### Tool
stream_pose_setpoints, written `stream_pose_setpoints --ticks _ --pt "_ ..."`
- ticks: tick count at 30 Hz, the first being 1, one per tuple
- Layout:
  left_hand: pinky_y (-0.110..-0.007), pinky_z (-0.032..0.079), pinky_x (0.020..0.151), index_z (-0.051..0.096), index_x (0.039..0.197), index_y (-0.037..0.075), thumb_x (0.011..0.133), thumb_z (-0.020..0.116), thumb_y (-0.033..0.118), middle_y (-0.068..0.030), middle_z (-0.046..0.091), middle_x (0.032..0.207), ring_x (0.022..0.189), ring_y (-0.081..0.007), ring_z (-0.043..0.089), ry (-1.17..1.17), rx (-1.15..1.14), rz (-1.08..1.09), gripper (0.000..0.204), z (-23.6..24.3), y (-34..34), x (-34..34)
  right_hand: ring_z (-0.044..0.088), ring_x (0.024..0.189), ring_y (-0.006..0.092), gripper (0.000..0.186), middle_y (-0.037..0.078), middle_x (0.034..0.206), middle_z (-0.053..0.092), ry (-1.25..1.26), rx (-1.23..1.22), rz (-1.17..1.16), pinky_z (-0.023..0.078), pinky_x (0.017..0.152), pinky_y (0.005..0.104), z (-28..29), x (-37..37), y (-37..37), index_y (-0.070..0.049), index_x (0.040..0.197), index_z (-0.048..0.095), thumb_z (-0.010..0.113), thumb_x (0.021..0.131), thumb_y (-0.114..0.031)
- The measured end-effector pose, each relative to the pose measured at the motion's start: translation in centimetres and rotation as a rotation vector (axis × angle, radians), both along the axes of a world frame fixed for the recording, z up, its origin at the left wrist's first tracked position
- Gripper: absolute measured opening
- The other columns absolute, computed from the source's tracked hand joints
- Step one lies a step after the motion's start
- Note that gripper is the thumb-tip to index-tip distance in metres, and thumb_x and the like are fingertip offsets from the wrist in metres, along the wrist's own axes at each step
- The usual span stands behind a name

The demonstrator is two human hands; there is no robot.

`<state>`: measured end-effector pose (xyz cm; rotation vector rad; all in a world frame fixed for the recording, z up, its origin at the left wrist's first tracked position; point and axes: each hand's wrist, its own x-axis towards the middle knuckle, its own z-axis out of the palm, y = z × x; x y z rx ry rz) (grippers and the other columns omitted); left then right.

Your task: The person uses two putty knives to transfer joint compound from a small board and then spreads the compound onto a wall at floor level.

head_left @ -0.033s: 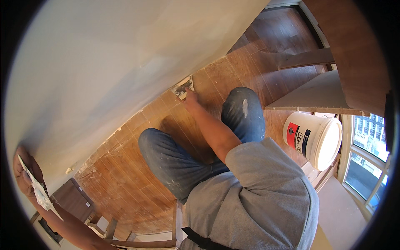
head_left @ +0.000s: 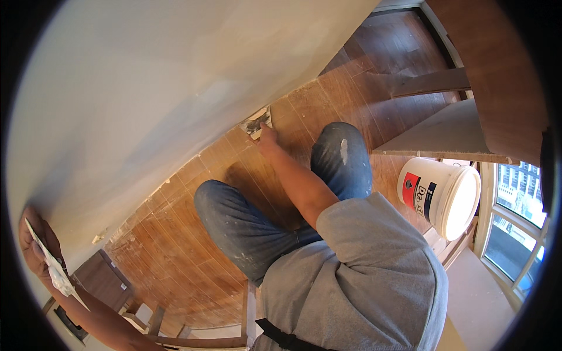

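Note:
At the far left, my left hand [head_left: 36, 240] is closed around a putty knife [head_left: 57, 275] seen nearly edge-on, with a lump of white putty on its blade. That hand is close beside the pale wall [head_left: 175, 76]; whether it touches is unclear. My right arm reaches forward between my knees. Its hand [head_left: 267, 138] grips a wide, putty-smeared scraper [head_left: 255, 121] held low where the wall meets the wooden floor [head_left: 193, 240]. My right fingers are partly hidden, and the scraper's far edge lies along the foot of the wall.
A white bucket [head_left: 436, 196] stands to my right, near a window [head_left: 515, 216]. Wooden boards [head_left: 439, 126] jut out at the right. A brown box-like piece [head_left: 104, 281] and a wooden frame [head_left: 199, 342] are at the lower left. Whitish residue runs along the wall's foot.

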<state>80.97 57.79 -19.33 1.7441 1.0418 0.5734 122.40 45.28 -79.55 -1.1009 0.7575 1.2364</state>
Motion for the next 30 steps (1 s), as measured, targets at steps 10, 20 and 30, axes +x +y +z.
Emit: stream_pose_setpoints --ticks 10,20,30 --pt "-0.020 0.029 0.068 0.048 0.117 -0.001 0.082 0.074 0.045 0.0067 0.048 0.085 0.075 -0.0033 0.040 -0.054 -0.065 -0.059 0.063 0.7 -0.4 -0.5 0.044 0.123 0.0335 0.050 0.013 0.143 0.036 0.002 -0.014 0.037 0.058 0.085 0.0539 2.5 -1.0 1.7 -0.010 0.142 0.032 0.052 0.096 -0.011" --pt "-0.024 0.015 0.044 0.040 0.072 0.011 0.075 0.079 0.050 0.0068 0.034 0.059 0.049 -0.0026 0.028 -0.041 0.003 0.076 0.055 -0.3 -2.0 4.7 0.041 0.128 0.0302 0.046 0.011 0.142 0.039 -0.060 -0.131 0.059 0.047 0.097 0.0583 5.0 -0.7 3.1 -0.009 0.140 0.036 0.047 0.096 -0.012" --pt "-0.023 0.017 0.048 0.040 0.072 0.011 0.075 0.079 0.051 0.0067 0.030 0.064 0.054 -0.0035 0.028 -0.012 0.099 0.127 0.057 -0.5 -1.9 2.7 0.048 0.121 0.0286 0.034 0.011 0.129 0.051 -0.076 -0.195 0.054 0.049 0.092 0.0579 4.8 -0.6 3.7 -0.008 0.130 0.047 0.046 0.096 -0.012"
